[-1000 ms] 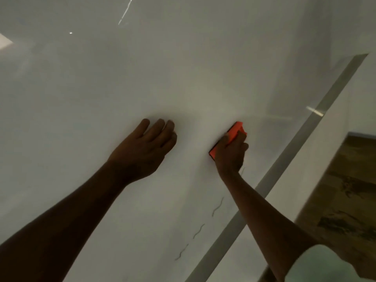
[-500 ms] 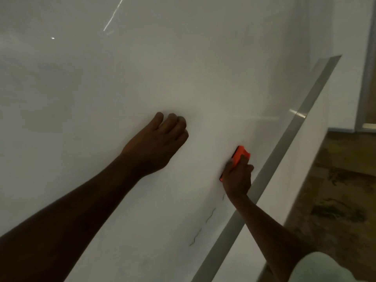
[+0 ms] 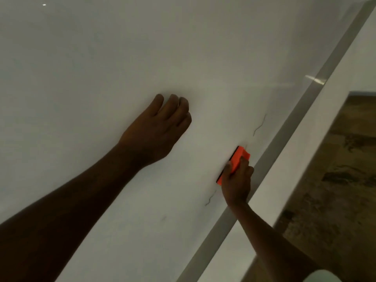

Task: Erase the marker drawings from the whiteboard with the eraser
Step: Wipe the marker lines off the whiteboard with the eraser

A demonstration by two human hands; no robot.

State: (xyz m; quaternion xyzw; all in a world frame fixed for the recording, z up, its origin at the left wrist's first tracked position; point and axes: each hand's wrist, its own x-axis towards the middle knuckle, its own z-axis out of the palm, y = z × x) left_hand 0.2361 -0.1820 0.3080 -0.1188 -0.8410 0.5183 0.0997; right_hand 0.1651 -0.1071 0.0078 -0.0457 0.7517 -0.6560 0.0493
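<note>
Two thin wavy marks remain near the whiteboard's [image 3: 101,78] lower edge: one squiggle [image 3: 259,125] beyond the orange eraser [image 3: 234,162], another [image 3: 210,198] nearer the wearer. The right hand [image 3: 237,184] clenches the eraser flat on the board between them; the left hand [image 3: 156,131] braces, fingers curled, holding nothing. Wiping looks mid-way; next, probably a stroke along either mark. The metal frame [image 3: 284,129] just beside limits sideways travel.

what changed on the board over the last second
The right hand slid the eraser down the whiteboard toward its frame, into the row of squiggles; one squiggle now shows above the eraser and one below it. The grip on the eraser is unchanged. The left hand stayed flat on the board. The camera shifted too.
</note>
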